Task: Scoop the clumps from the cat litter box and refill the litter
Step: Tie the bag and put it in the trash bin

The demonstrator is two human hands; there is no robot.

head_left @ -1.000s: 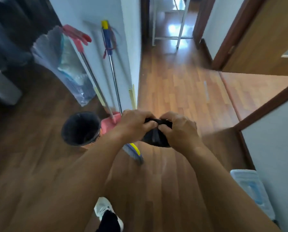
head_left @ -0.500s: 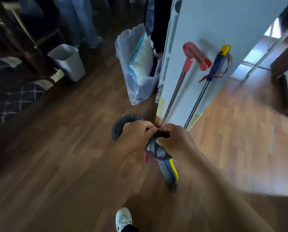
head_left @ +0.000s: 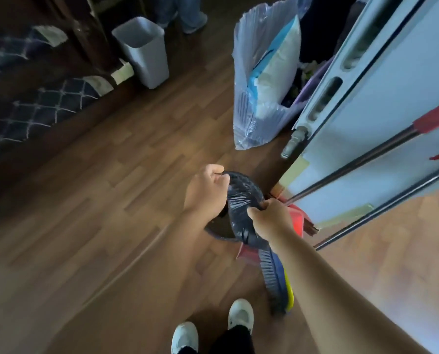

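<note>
A small black plastic bag (head_left: 240,208) is stretched between both hands at mid-frame. My left hand (head_left: 205,191) pinches its upper end and my right hand (head_left: 270,218) grips its lower right side. Directly below them a round bin with a dark liner (head_left: 214,232) stands on the wood floor, mostly hidden by the bag and hands. A clear plastic sack holding a white and blue litter bag (head_left: 267,72) leans by the white cabinet. No litter box is visible.
A white cabinet (head_left: 382,103) fills the right side, with two long-handled tools (head_left: 361,164) leaning on it. A red dustpan (head_left: 298,219) and a blue-yellow broom head (head_left: 277,279) lie by my feet. A grey waste bin (head_left: 144,51) and a patterned rug (head_left: 34,108) are at the left.
The camera has swung left from the hallway toward the dark room. My hands have pulled apart, stretching the black bag over the round bin.
</note>
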